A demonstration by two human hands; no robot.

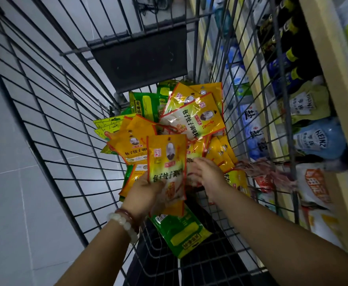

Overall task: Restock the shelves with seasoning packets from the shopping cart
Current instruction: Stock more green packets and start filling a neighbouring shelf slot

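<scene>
A wire shopping cart [70, 124] holds a heap of seasoning packets. Several are yellow-orange [191, 118], others green [181, 232]. My left hand [142, 193] reaches into the cart and grips a small stack of yellow-orange packets [167, 162], held upright by the lower edge. My right hand [208, 174] is beside that stack, fingers spread, palm down on the packets lying in the cart; I cannot tell whether it grips one. A bead bracelet sits on my left wrist.
Shelves [332, 65] run along the right of the cart, stocked with dark bottles [282, 56], blue Heinz pouches [317, 141] and white bags [315, 186]. A black flap [140, 56] hangs at the cart's far end. Grey floor tiles [14, 182] lie to the left.
</scene>
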